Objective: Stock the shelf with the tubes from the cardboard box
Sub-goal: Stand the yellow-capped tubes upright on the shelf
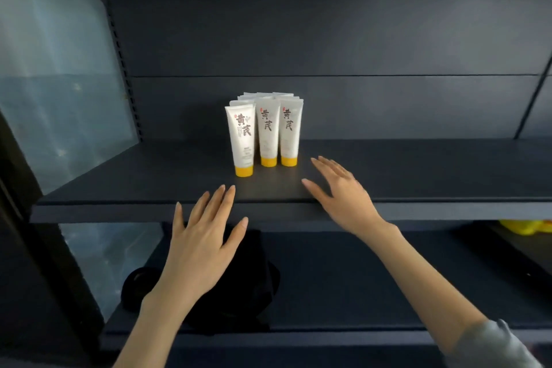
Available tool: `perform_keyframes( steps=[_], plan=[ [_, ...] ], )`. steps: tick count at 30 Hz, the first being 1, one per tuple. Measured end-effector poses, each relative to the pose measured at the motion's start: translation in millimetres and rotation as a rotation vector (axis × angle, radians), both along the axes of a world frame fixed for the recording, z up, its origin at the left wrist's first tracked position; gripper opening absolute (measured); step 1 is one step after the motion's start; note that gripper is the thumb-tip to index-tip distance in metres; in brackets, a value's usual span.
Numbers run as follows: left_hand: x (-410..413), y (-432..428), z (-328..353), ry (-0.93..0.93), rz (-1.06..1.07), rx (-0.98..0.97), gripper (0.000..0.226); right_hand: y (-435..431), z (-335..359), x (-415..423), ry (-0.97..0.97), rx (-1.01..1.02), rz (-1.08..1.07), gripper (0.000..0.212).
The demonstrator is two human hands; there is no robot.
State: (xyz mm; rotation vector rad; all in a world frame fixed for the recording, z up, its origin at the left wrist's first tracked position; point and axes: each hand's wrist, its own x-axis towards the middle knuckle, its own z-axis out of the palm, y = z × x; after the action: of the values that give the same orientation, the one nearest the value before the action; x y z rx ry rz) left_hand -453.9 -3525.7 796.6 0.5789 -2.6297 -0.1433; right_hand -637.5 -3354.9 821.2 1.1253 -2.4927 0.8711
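Several white tubes (pixel 264 131) with yellow caps stand cap-down in a tight cluster on the dark shelf board (pixel 418 170), three in the front row and more behind them. My left hand (pixel 206 236) hovers open in front of the shelf's front edge, fingers spread, holding nothing. My right hand (pixel 340 188) is open too, its fingers over the board just right of the tubes and apart from them. The cardboard box is out of view.
A dark rounded object (pixel 233 287) lies on the lower shelf under my left hand. Something yellow (pixel 525 227) sits at the right on the lower level. A translucent side panel (pixel 59 69) closes the shelf's left end. A slotted upright (pixel 125 69) runs beside it.
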Motion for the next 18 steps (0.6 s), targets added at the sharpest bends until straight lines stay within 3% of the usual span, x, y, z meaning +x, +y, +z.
perform_keyframes(
  steps=[7, 14, 18],
  plan=[
    [-9, 31, -12, -0.07, -0.049, -0.061, 0.08, 92, -28, 13, 0.022, 0.185, -0.244, 0.073],
    [-21, 77, -23, -0.071, -0.06, -0.061, 0.083, 178, -47, 15, 0.0, 0.109, -0.404, 0.081],
    [-34, 118, -32, -0.069, -0.062, -0.038, 0.086, 238, -67, 13, -0.036, 0.174, -0.493, 0.084]
  ],
)
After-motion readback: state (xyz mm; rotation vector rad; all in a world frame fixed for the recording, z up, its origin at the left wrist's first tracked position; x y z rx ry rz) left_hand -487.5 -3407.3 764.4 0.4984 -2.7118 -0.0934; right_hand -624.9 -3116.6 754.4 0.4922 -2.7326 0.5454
